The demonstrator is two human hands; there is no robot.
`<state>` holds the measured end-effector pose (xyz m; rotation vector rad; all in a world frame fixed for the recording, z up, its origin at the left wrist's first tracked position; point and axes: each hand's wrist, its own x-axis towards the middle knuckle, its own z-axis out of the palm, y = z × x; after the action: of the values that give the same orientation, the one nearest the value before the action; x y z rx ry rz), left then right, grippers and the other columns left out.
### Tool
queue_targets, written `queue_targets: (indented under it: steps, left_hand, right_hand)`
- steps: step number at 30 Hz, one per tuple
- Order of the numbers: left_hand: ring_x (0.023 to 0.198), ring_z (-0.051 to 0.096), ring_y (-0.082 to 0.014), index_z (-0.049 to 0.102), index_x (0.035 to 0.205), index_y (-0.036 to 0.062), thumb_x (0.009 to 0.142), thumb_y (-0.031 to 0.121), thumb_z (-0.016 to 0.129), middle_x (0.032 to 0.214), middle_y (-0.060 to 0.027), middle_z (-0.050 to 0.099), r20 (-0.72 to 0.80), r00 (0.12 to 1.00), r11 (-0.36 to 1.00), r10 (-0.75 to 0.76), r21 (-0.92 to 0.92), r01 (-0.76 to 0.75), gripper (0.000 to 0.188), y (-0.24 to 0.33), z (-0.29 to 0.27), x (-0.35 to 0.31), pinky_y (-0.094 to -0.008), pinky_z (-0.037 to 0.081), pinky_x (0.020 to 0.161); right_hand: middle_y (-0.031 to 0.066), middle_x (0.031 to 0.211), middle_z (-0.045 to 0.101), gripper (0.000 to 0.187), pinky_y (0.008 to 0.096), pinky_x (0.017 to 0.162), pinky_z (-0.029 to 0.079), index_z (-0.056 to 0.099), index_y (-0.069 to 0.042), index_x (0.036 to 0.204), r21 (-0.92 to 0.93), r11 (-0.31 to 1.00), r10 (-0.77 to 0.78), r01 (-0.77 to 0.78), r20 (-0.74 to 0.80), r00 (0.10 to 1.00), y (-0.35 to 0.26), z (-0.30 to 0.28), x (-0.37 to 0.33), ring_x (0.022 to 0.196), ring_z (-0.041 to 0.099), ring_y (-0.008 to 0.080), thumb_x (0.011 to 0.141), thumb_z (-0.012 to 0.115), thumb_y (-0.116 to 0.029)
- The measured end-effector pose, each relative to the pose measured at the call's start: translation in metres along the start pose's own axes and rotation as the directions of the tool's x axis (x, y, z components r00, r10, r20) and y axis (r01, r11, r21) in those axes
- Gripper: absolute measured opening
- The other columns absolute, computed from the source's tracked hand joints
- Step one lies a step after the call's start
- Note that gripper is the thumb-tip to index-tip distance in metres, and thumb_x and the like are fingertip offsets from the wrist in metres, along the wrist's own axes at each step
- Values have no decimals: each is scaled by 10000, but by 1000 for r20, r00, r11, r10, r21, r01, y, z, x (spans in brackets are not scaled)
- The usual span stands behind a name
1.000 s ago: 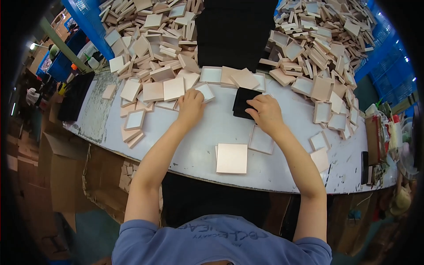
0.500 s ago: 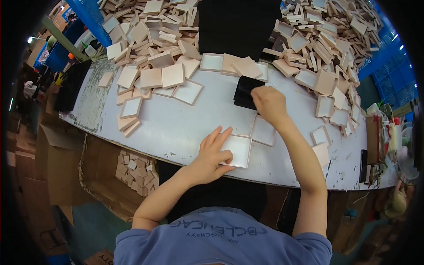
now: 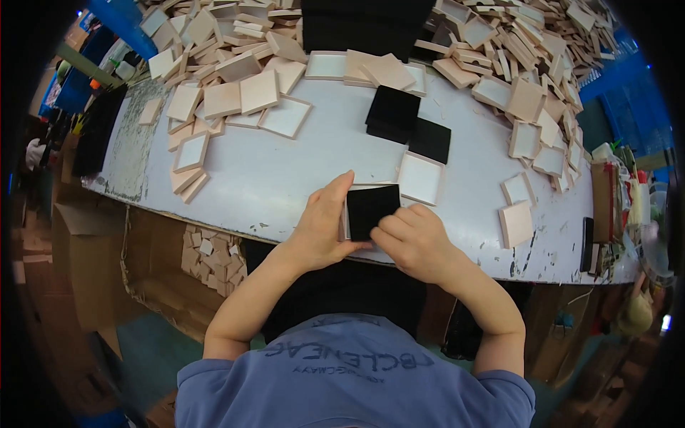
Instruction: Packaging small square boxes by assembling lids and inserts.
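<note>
Near the table's front edge, a black square pad (image 3: 372,209) lies tilted over a shallow open box, most of which it hides. My left hand (image 3: 321,225) grips the box along its left side, fingers up the far edge and thumb across the near one. With curled fingers, my right hand (image 3: 415,239) holds the pad by its right edge. Just beyond, to the right, an open box with a white inside (image 3: 421,178) rests on the table. Past it sit a stack of black pads (image 3: 394,110) and a further black pad (image 3: 432,140) partly beside it.
Piles of pale shallow boxes cover the far left (image 3: 235,68) and far right (image 3: 528,100) of the white table (image 3: 271,178). A black panel (image 3: 364,28) stands between them. A carton with more small boxes (image 3: 210,257) is below the table at left. Blue crates (image 3: 635,107) stand at right.
My right hand has come back from the black stack with a pad and now has it over the box. My left hand has closed round the box's side. The whole view has shifted slightly.
</note>
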<state>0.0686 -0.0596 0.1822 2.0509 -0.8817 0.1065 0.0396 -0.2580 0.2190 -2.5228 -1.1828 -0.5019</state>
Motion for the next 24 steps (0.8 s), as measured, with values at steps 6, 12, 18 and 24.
queue_targets:
  steps: [6, 12, 18, 24]
  left_hand:
    - [1218, 352, -406, 444, 1298, 134, 632, 248, 768, 1341, -297, 291, 167, 984, 959, 61, 262, -104, 749, 5, -1, 4, -454, 307, 953]
    - [1217, 337, -421, 503, 1255, 144, 666, 290, 734, 1354, -322, 241, 243, 969, 965, 33, 246, -94, 649, 16, -12, 6, -455, 293, 964]
    - [1198, 347, -411, 481, 1275, 159, 710, 288, 702, 1330, -311, 273, 141, 990, 983, -3, 181, -23, 620, 12, -3, 7, -456, 290, 962]
    - [1201, 340, -398, 469, 1288, 207, 726, 270, 694, 1321, -300, 273, 310, 951, 933, 7, 341, -118, 609, 22, -10, 14, -456, 286, 966]
  right_hand:
    - [46, 820, 585, 195, 320, 688, 415, 613, -66, 846, 298, 948, 171, -115, -167, 971, 0, 8, -8, 775, 560, 212, 661, 664, -107]
    - [128, 957, 580, 475, 424, 785, 419, 560, -23, 983, -246, 597, 703, -764, -297, 646, 54, -42, -107, 914, 541, 317, 605, 765, -225]
    - [171, 1069, 540, 856, 440, 820, 422, 405, 5, 1242, -235, 258, 913, -937, -259, 316, 64, -48, -185, 983, 509, 356, 550, 799, -311]
    - [192, 1106, 525, 814, 430, 787, 429, 446, -3, 1230, -285, 327, 923, -901, -110, 369, 49, -44, -128, 992, 509, 343, 591, 776, -386]
